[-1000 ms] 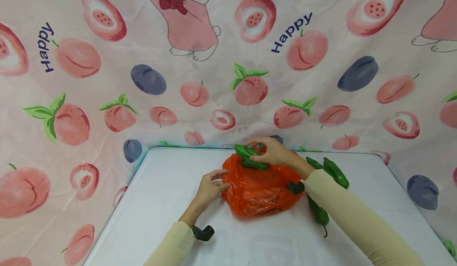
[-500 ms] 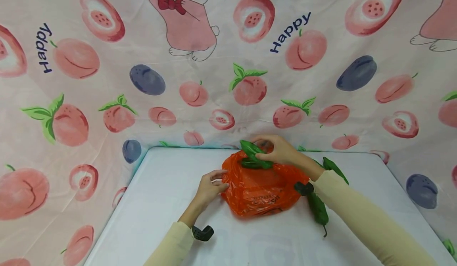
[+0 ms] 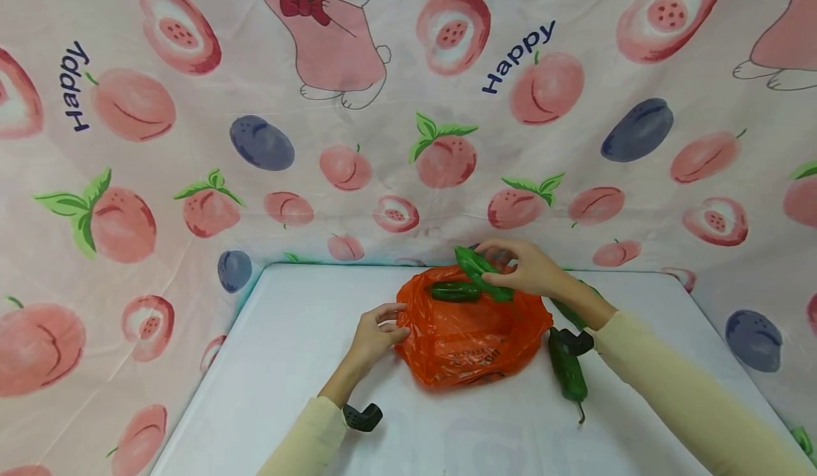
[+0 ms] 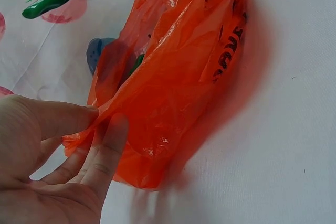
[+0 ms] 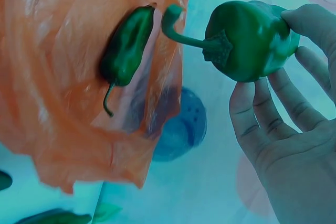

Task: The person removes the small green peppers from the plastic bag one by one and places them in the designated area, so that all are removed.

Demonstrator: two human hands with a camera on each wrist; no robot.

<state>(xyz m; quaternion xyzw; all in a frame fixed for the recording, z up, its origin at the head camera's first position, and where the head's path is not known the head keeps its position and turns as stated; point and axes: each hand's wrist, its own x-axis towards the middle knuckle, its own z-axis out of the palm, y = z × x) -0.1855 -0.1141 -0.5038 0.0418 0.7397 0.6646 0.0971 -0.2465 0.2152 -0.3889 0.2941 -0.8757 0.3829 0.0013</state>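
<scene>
An orange-red plastic bag [image 3: 472, 341] lies crumpled on the white table, its mouth toward the far side. My left hand [image 3: 375, 334] pinches its left edge; in the left wrist view the film runs between thumb [image 4: 68, 119] and fingers. One green pepper [image 3: 456, 291] lies at the bag's opening, and the right wrist view shows this pepper [image 5: 128, 45] whole, stem included. Over the bag's far right part, my right hand [image 3: 526, 270] grips another green pepper [image 3: 479, 272]. Its curved stem and rounded end [image 5: 247, 40] face the right wrist camera.
A long green pepper [image 3: 568, 369] lies right of the bag. Further back, a green pepper [image 3: 570, 313] is partly hidden by my right forearm. Fruit-printed cloth [image 3: 383, 142] hangs right behind the white table [image 3: 281, 320]. A dark camera sits on each wrist.
My right hand has moved right and slightly up with its pepper, away from the pepper lying on the bag. My left hand and the bag have barely moved.
</scene>
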